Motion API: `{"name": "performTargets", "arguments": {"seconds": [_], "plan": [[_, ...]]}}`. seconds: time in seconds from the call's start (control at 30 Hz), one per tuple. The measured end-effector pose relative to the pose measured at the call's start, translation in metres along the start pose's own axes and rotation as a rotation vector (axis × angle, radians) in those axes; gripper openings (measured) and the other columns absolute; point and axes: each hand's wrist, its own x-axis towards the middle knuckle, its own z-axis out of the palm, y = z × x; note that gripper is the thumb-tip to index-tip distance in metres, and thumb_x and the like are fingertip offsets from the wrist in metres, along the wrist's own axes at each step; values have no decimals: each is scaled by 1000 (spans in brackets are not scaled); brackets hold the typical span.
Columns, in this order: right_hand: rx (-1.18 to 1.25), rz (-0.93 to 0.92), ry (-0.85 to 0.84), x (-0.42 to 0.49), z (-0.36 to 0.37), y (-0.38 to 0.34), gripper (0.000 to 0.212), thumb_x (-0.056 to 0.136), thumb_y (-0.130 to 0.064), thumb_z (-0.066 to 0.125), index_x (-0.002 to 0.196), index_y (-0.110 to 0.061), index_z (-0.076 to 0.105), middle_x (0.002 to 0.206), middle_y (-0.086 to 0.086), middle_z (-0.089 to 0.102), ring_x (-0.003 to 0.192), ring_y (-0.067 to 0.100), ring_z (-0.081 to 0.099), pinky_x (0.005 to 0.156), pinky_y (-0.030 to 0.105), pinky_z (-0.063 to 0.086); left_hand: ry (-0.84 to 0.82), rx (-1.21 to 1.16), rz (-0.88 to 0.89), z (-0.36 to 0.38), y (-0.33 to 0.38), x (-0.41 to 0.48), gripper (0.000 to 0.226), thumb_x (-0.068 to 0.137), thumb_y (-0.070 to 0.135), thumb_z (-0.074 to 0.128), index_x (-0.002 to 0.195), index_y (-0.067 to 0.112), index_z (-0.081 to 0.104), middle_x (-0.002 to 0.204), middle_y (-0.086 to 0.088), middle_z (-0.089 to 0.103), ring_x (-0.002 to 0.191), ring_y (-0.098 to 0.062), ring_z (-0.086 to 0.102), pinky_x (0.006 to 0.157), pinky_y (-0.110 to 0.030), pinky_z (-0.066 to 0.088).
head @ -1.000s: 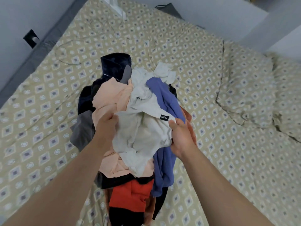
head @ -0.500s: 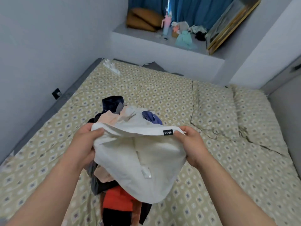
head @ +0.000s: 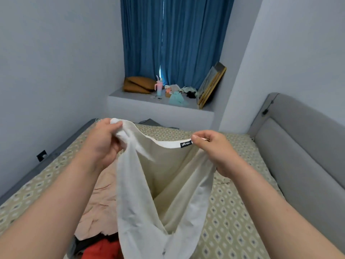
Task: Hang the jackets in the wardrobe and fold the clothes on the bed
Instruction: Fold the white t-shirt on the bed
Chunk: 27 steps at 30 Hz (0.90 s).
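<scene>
I hold a white garment (head: 164,187) up in front of me by its hem, which carries a small black label. My left hand (head: 104,144) grips one bunched corner of the hem. My right hand (head: 212,148) pinches the hem just beside the label. The cloth hangs down open between my arms over the bed (head: 233,212). Below and to the left lies the pile of clothes, with a peach piece (head: 97,208) on top and a red piece (head: 102,249) at the bottom edge. Most of the pile is hidden behind the white garment.
The bed has a patterned beige sheet and a grey padded headboard (head: 302,152) on the right. A wall runs along the left. Beyond the bed a ledge (head: 130,95) under blue curtains (head: 173,40) holds a brown cushion, a pink bottle, small items and a leaning frame (head: 211,85).
Both hands lifted the white garment off the pile and raised it higher, spreading its hem apart. My view tilted up from the bed toward the curtains.
</scene>
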Motion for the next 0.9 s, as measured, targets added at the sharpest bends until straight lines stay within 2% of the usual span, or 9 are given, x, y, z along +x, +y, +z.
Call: {"name": "performTargets", "arguments": {"seconds": [0.13, 0.2, 0.3, 0.37, 0.5, 0.63, 0.7, 0.8, 0.9], "plan": [[-73, 66, -304, -38, -9, -16, 39, 76, -51, 77, 104, -24, 74, 105, -14, 74, 100, -3, 66, 90, 17, 49, -177, 125, 5, 87, 4, -28, 23, 95, -3, 51, 78, 13, 48, 64, -4, 58, 58, -18, 63, 55, -33, 55], [-135, 81, -344, -53, -4, -19, 47, 73, -55, 77, 109, -23, 73, 105, -10, 75, 97, 1, 69, 86, 20, 53, -248, 132, 21, 124, 6, -41, 25, 93, -5, 54, 78, 14, 46, 64, -4, 59, 60, -19, 63, 51, -30, 54], [-281, 39, -140, -60, -8, -20, 23, 81, -42, 72, 82, -19, 71, 79, -7, 72, 73, 9, 67, 67, 28, 50, -362, 129, 46, 162, 11, -55, 27, 91, -4, 59, 77, 14, 46, 69, -8, 60, 58, -17, 64, 48, -27, 53], [-215, 31, -11, -59, -23, -24, 26, 92, -24, 63, 67, -19, 60, 69, -4, 61, 65, 12, 56, 63, 30, 43, -430, 103, 85, 175, 15, -60, 22, 92, -1, 60, 79, 13, 50, 73, -9, 62, 60, -17, 65, 50, -26, 53], [100, 53, -23, -57, -52, -44, 13, 99, -16, 55, 91, -14, 65, 85, 8, 61, 83, 20, 55, 77, 37, 43, -372, 30, 128, 165, 11, -51, 17, 100, 24, 55, 88, 13, 58, 71, -5, 67, 64, -17, 67, 52, -26, 55], [303, 97, 24, -47, -61, -67, 18, 101, -16, 53, 95, -13, 69, 87, 9, 70, 80, 23, 66, 78, 38, 52, -277, 17, -108, 121, -57, -56, 36, 95, 47, 47, 89, 12, 56, 77, -7, 58, 70, -20, 60, 65, -35, 50], [371, 101, 42, -44, -60, -78, 16, 102, -20, 53, 98, -13, 67, 83, 8, 68, 78, 22, 64, 76, 37, 51, -336, 104, -262, 108, -100, -73, 46, 81, 49, 56, 99, 7, 61, 84, -10, 64, 80, -23, 61, 77, -36, 50], [441, 75, 79, -39, -61, -88, 18, 102, -23, 53, 89, -14, 61, 75, 6, 63, 75, 21, 61, 74, 37, 50, -419, 346, -433, 89, -152, -97, 69, 70, 36, 85, 126, 7, 56, 85, -2, 68, 78, -28, 65, 73, -24, 52], [480, 40, 101, -31, -62, -94, 19, 102, -23, 54, 87, -14, 61, 78, 7, 61, 79, 22, 61, 76, 38, 51, -773, 611, -341, 70, -176, -112, 59, 76, 38, 83, 128, 21, 63, 116, 5, 73, 112, -17, 67, 100, -42, 51]]}}
